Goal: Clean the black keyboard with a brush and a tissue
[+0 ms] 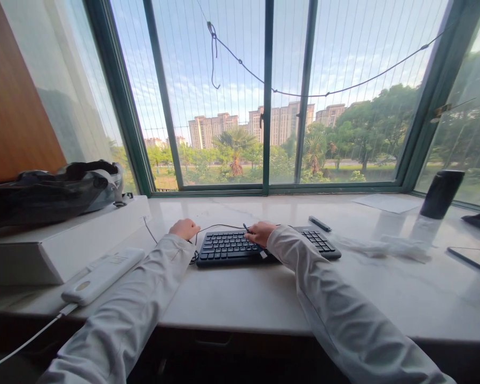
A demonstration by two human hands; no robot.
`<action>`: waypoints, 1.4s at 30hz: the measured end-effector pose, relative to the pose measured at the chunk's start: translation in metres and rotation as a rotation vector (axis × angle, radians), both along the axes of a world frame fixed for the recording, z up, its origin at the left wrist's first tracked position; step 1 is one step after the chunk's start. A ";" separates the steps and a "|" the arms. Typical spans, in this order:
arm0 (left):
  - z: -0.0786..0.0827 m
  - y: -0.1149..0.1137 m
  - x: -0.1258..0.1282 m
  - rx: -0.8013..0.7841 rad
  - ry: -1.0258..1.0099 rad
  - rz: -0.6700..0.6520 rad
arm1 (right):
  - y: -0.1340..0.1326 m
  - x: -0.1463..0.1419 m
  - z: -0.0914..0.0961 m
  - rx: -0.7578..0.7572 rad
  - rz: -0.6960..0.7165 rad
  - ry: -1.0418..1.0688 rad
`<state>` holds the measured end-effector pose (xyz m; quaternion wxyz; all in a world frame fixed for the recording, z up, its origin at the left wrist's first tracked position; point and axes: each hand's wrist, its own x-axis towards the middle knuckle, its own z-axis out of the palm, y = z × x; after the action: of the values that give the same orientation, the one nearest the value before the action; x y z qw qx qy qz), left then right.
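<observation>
A black keyboard [226,246] lies flat on the pale marble-like desktop. Over its middle keys, my right hand [260,233] pinches a slim dark-blue stick [246,228] whose pale lower end points down at the front rows. My right sleeve covers part of the keyboard between the main keys and the number pad. Just beyond the keyboard's left back corner rests my left hand [185,229], fingers curled and mostly hidden from me. A thin black cable [220,226] runs beside that hand, with a coiled part below it; whether the fingers grip it is unclear.
On the left, a white power strip [104,274] lies before a white box [92,240] topped by a dark bag [52,192]. Rightward are a small black stick [320,224], crumpled clear plastic [384,248], a black cylinder [442,194] and a phone-like slab [474,258]. Windows stand behind.
</observation>
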<state>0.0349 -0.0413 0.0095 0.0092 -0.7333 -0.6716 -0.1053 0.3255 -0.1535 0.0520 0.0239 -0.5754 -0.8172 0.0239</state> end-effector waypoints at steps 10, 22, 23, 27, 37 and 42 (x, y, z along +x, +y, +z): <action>0.007 -0.010 0.016 0.221 -0.034 -0.098 | 0.000 -0.002 -0.004 0.092 0.037 -0.069; 0.005 -0.016 0.029 0.290 -0.068 -0.314 | -0.004 -0.001 0.001 0.214 0.000 -0.058; 0.004 -0.017 0.030 0.287 -0.069 -0.324 | -0.004 0.000 0.001 0.217 -0.014 -0.061; 0.001 -0.018 0.035 0.258 -0.067 -0.385 | -0.004 0.003 0.008 0.250 -0.071 -0.049; 0.003 -0.023 0.041 0.331 -0.120 -0.392 | -0.021 0.023 0.013 0.377 0.026 -0.142; 0.006 -0.024 0.045 0.377 -0.110 -0.349 | -0.029 0.054 -0.005 0.494 -0.031 -0.052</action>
<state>0.0803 -0.0656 0.0158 0.0908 -0.8166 -0.5028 -0.2686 0.3790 -0.1825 0.0474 0.1430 -0.5648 -0.7898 -0.1919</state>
